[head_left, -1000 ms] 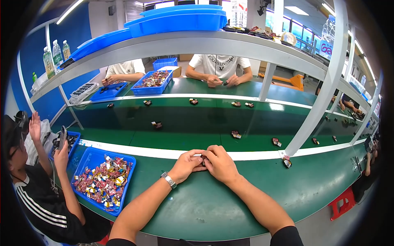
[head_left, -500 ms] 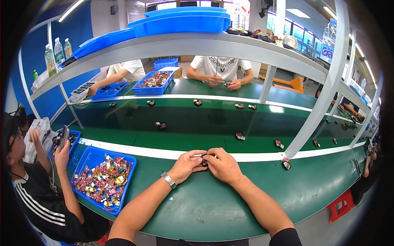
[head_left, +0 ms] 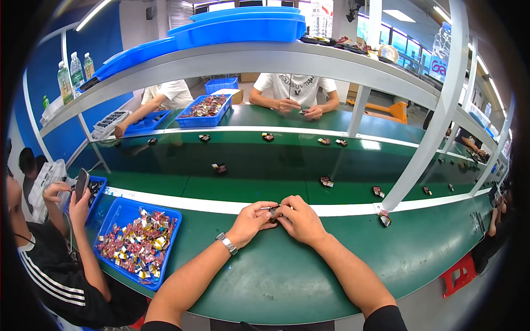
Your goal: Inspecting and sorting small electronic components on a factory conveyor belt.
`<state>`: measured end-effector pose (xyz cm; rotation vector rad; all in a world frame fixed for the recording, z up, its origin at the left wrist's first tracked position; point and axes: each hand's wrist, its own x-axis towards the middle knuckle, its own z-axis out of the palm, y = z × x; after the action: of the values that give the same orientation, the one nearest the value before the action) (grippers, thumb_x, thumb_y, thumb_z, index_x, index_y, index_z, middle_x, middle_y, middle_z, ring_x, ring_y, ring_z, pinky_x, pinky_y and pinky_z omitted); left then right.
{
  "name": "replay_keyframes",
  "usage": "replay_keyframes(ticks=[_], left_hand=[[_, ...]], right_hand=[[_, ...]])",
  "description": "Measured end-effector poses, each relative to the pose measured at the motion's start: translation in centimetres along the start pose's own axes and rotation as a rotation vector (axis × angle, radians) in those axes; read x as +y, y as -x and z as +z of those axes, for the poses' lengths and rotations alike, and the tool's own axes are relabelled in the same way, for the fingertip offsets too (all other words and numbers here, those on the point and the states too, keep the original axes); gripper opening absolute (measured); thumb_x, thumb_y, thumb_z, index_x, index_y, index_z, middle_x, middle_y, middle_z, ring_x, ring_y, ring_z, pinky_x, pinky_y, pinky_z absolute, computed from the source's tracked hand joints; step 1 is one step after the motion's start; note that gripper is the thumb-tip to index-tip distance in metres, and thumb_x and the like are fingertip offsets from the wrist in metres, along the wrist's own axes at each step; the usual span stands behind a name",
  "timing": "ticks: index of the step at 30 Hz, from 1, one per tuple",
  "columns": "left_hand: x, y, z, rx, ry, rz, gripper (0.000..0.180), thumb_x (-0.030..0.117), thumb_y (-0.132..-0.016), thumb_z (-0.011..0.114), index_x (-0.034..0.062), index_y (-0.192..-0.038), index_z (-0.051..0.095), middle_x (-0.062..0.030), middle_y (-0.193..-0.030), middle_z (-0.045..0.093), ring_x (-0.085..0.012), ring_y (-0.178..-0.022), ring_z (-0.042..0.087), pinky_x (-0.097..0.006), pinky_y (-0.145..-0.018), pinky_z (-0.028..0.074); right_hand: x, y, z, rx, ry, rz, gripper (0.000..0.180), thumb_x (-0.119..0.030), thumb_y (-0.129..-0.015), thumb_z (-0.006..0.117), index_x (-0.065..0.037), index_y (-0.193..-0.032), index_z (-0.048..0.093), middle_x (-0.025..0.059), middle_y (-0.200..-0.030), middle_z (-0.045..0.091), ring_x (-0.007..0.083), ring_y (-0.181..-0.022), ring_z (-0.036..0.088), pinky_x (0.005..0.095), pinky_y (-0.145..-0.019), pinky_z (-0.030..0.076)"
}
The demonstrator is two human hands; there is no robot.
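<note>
**Two hands work a small part at the front of a green bench**

Seen from above, the person's left hand (head_left: pixel 251 220) and right hand (head_left: pixel 298 220) meet over the green worktop (head_left: pixel 287 276), close to its far edge where a white stripe (head_left: pixel 199 203) runs. Fingertips of both hands pinch one small dark part (head_left: pixel 273 210) between them; the grip is narrow and tight, and the part sits just above the surface. A metal watch (head_left: pixel 227 243) is on the left wrist.

How far the work has got is hard to judge: the part is in hand, not set down. A blue tray (head_left: pixel 113 220) near the worktop's left edge is heaped with small red and gold pieces, which suggests plenty is left. Similar small pieces lie scattered along the green belt (head_left: pixel 248 165) beyond the stripe, one (head_left: pixel 384 219) near the worktop's right side.

The worktop under and before the forearms is bare, giving open room toward its near edge. A slanted white post (head_left: pixel 425 143) stands to the right. A person in black sits at the left holding a phone (head_left: pixel 81 183); others work across the belt.
</note>
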<state>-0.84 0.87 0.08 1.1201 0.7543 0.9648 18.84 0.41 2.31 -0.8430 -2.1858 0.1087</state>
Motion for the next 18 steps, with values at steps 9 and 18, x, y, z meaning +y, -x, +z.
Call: replay_keyframes(ticks=[9,18], left_hand=[[-0.06,0.08,-0.07,-0.016,-0.024,-0.003,0.030,0.004,-0.101,0.048,-0.0012,-0.130,0.053,-0.0138,-0.117,0.064,-0.0186,-0.108,0.064,-0.032,-0.095,0.057],[0.16,0.15,-0.45,-0.129,-0.061,0.062,0.036,0.003,-0.099,0.052,-0.0006,-0.134,0.048,-0.0143,-0.122,0.062,-0.0213,-0.113,0.062,-0.037,-0.100,0.054]], right_hand=[[0.16,0.27,0.36,-0.071,-0.027,0.075,0.015,-0.006,-0.078,0.073,-0.009,-0.090,0.066,0.0046,-0.088,0.053,0.0250,-0.087,0.056,0.0388,-0.076,0.049],[0.05,0.35,0.87,0.057,-0.066,0.129,0.009,-0.011,-0.080,0.074,-0.008,-0.088,0.070,0.0093,-0.123,0.057,0.0296,-0.118,0.051,0.0389,-0.092,0.049]])
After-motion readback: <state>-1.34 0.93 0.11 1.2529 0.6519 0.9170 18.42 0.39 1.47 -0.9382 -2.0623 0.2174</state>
